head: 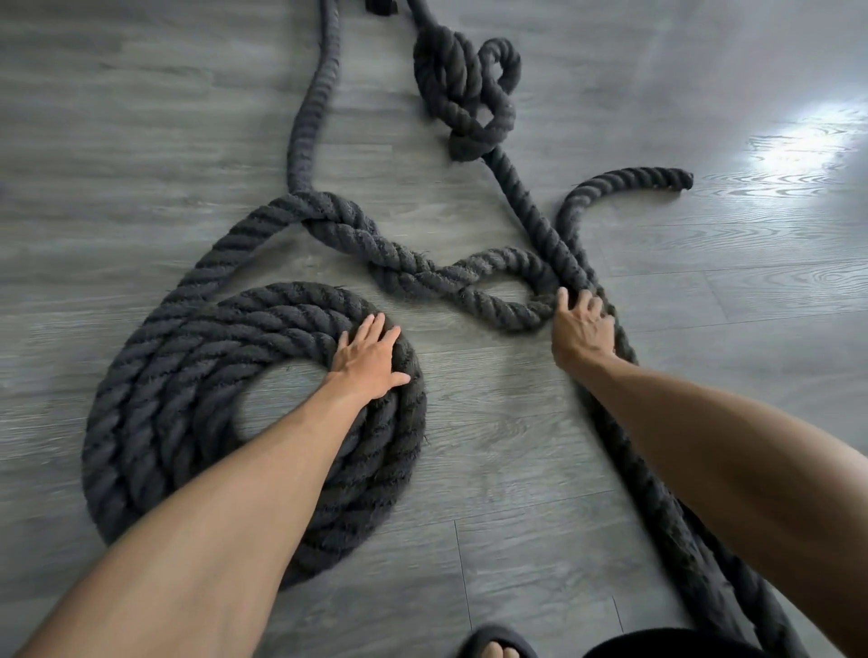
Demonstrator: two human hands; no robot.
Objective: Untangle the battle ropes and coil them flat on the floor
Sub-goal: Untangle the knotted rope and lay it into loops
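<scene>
A thick black battle rope lies on the grey floor. On the left it is wound into a flat coil of several turns. My left hand rests flat on the coil's right side, fingers spread. From the coil the rope runs up into a twisted crossing and a loop. My right hand grips the rope where that loop meets a long strand running to the bottom right. A tight knot sits at the top centre. A loose rope end lies to the right.
The grey wood-look floor spreads all around, with a bright glare patch at the right. My foot in a dark slipper shows at the bottom edge. A dark object sits at the top edge.
</scene>
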